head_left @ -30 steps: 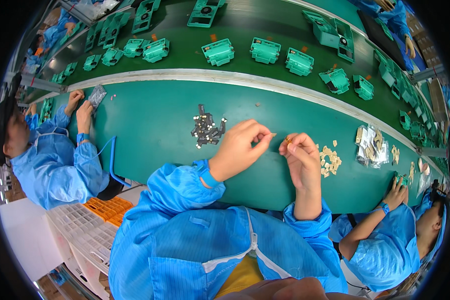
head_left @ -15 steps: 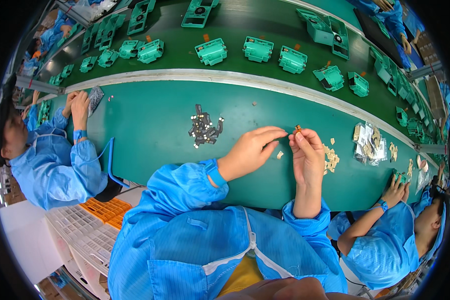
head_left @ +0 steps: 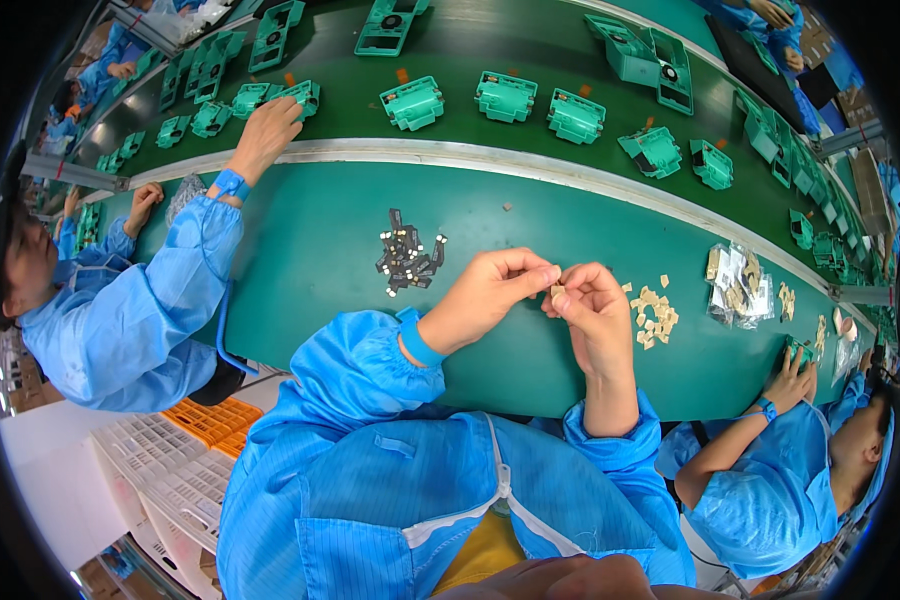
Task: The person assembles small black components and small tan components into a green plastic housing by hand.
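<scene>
- My right hand (head_left: 602, 312) is narrowed, thumb and fingers pinching a small tan piece (head_left: 558, 291) at their tips, above the bench (head_left: 310, 235).
- My left hand (head_left: 478, 303) meets it there, thumb and forefinger drawn close together against that piece; I cannot tell whether they grip it too.
- Just right of my right hand, loose tan pieces (head_left: 656, 316) lie scattered in a heap.
- Farther right lies a clear bag (head_left: 740, 288) with more tan bits inside.
- Left of my hands, black parts (head_left: 407, 255) with pale ends sit in a pile.
- Beyond the bench edge, green housings (head_left: 506, 97) stand along a dark green belt (head_left: 530, 48).
- On my left, a co-worker's hand (head_left: 267, 130) is at one housing.
</scene>
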Motion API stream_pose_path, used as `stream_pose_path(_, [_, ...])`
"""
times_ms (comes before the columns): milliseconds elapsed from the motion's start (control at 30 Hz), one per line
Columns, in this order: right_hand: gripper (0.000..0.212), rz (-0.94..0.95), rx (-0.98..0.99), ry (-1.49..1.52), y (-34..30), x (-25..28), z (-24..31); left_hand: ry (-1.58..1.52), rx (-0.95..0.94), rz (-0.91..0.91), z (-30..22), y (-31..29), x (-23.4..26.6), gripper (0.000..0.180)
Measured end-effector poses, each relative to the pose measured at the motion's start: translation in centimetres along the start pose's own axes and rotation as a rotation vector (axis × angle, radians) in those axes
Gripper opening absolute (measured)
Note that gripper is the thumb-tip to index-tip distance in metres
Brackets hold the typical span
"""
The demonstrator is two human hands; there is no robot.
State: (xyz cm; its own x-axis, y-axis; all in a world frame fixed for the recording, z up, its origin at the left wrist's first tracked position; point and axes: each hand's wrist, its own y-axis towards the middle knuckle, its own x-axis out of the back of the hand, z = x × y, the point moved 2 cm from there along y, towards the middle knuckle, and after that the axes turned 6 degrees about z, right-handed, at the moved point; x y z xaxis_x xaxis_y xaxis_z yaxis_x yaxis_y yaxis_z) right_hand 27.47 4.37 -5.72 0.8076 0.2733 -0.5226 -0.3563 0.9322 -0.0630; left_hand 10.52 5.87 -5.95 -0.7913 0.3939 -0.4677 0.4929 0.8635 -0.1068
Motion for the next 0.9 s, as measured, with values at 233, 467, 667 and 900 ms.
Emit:
stream_pose_path(233, [0.019,-0.114,0.13,-0.251,-0.4,-0.4,0.5,0.04,0.066,-0.046,0.0,0.0,0.4,0.024])
stream_pose_path(467, [0.014,-0.153,0.43,-0.934,-0.2,-1.3,1.3,-0.098,0.171,-0.012,0.7,0.3,0.7,0.024])
stream_pose_path(667, [0.013,-0.139,0.53,-1.109,-0.3,-1.6,1.4,-0.07,0.177,-0.038,0.8,0.4,0.6,0.023])
stream_pose_path(900, [0.014,-0.135,0.511,-1.152,-0.3,-1.2,1.4,0.012,0.191,-0.119,0.7,0.5,0.1,0.024])
